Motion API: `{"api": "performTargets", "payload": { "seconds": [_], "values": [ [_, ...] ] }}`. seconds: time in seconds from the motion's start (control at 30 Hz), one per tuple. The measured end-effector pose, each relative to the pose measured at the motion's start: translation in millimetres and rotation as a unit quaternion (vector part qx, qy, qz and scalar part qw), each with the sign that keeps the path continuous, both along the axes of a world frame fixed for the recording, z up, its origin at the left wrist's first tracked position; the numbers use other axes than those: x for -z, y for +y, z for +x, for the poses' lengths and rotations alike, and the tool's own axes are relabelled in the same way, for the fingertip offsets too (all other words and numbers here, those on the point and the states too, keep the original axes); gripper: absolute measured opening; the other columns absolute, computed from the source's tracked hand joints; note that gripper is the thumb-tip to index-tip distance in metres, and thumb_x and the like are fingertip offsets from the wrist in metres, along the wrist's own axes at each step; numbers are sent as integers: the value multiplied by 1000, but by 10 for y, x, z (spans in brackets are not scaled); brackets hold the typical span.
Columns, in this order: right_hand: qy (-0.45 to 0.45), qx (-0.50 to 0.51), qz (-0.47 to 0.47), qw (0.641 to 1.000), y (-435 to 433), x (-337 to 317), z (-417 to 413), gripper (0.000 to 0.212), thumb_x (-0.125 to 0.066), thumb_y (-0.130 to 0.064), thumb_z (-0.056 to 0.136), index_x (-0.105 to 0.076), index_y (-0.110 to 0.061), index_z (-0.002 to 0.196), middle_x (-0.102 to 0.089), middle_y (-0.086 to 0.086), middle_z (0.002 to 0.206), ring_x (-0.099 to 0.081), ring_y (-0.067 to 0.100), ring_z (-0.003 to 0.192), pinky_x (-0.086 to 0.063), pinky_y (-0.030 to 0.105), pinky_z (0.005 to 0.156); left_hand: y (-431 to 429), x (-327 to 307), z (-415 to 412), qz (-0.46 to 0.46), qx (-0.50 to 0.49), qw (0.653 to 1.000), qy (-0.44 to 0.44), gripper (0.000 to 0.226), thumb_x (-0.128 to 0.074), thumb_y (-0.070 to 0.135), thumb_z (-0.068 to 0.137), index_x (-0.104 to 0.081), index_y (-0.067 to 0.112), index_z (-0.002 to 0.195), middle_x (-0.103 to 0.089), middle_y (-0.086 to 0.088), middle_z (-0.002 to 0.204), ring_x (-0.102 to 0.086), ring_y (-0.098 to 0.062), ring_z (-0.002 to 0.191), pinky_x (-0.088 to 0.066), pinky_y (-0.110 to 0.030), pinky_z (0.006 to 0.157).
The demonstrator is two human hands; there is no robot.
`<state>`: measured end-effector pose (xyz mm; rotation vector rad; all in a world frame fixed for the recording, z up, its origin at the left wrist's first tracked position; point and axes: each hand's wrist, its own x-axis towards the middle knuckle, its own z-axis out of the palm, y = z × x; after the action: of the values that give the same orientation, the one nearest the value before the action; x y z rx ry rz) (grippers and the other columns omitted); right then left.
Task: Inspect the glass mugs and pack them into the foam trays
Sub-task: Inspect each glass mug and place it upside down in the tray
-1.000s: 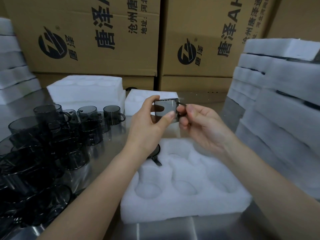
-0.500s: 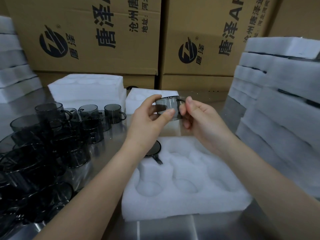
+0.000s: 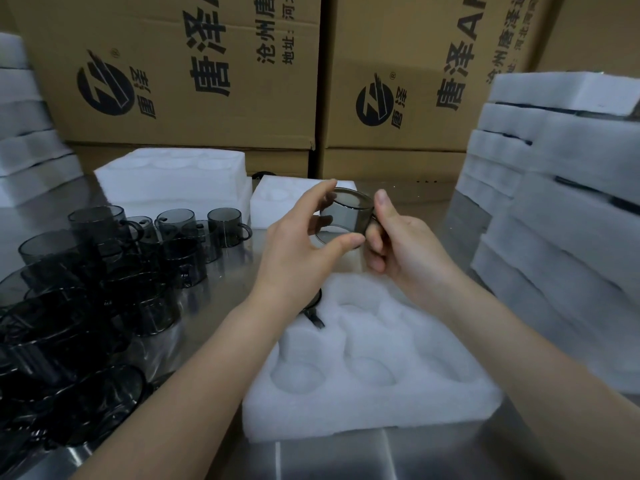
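A smoky glass mug point(image 3: 346, 216) is pinched between the curled thumb and forefinger of the left hand point(image 3: 298, 247); its handle is gripped by the right hand point(image 3: 405, 247). It is held in the air over the far side of the foam tray point(image 3: 381, 410), where a second mug point(image 3: 314, 317) is seated, half hidden. Loose mugs point(image 3: 104, 271) are crowded at left.

Smoky grey glass mug point(image 3: 346, 216): held in air above tray, slightly tilted, rim uppermost, handle to right. Left hand point(image 3: 294, 251) spans wall; right hand point(image 3: 405, 247) pinches handle.
White foam tray with round recesses point(image 3: 374, 410): flat, nearest. Second grey mug point(image 3: 313, 318) seated in far-left recess, mostly hidden.
Cluster of loose grey glass mugs point(image 3: 104, 289): crowded at left.
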<state>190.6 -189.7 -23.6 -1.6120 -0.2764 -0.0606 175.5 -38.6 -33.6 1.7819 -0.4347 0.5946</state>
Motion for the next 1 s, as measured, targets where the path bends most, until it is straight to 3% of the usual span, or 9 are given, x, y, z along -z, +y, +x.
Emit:
{"api": "performTargets", "payload": {
  "seconds": [0.17, 0.3, 0.47, 0.63, 0.77, 0.9, 1.0],
  "values": [
    [-34, -57, 69, 995, -10, 17, 13, 49, -51, -60, 81, -55, -23, 49, -38, -2, 52, -41, 16, 47, -35, 25, 54, -2, 8, -11, -42, 11, 998, 36, 63, -69, 42, 72, -51, 42, 132, -59, 23, 112, -66, -6, 100, -50, -24, 87],
    [-51, -97, 89, 990, -8, 24, 3, 37, -57, -49, 84, -61, -21, 60, -40, -2, 56, -47, 15, 50, -40, 25, 56, 23, 12, 7, -60, 8, 997, 46, 59, -65, 44, 76, -52, 37, 133, -63, 18, 105, -62, 9, 94, -47, -20, 89],
    [-114, -67, 42, 990, 0, 5, -42, 14, -66, -23, 84, -68, -19, 71, -55, 0, 50, -52, 13, 46, -44, 19, 51, 38, 2, 31, -87, 15, 993, 79, 50, -61, 44, 82, -55, 26, 129, -70, -7, 98, -69, -19, 91, -55, -44, 89],
    [-163, -11, 20, 986, 4, 2, -46, 18, -78, -10, 77, -70, -24, 68, -55, -3, 51, -45, 9, 40, -38, 17, 43, 44, -15, 23, -108, 61, 987, 103, 28, -62, 28, 93, -58, 24, 120, -74, -9, 83, -72, -26, 74, -60, -38, 74],
    [-172, 31, 21, 984, 27, -18, -55, 14, -79, -23, 71, -70, -26, 61, -57, -7, 54, -45, 2, 48, -35, 12, 45, 32, -46, -1, -117, 83, 981, 132, 32, -60, 33, 92, -61, 16, 119, -73, -14, 87, -72, -29, 66, -61, -39, 66],
    [-157, 51, 30, 986, 17, -30, -50, 31, -72, -41, 75, -64, -13, 62, -42, -5, 45, -34, 6, 38, -28, 16, 38, 26, -59, -25, -95, 97, 980, 143, 31, -58, 42, 90, -65, 19, 111, -72, -14, 84, -70, -33, 59, -58, -46, 65],
    [-108, 19, 61, 992, 10, -28, -48, 47, -58, -61, 79, -73, -19, 66, -41, -4, 42, -34, 9, 36, -29, 17, 39, 17, -53, -11, -96, 88, 982, 136, 28, -59, 39, 91, -63, 19, 111, -70, -19, 84, -70, -33, 61, -58, -43, 65]
  ]
}}
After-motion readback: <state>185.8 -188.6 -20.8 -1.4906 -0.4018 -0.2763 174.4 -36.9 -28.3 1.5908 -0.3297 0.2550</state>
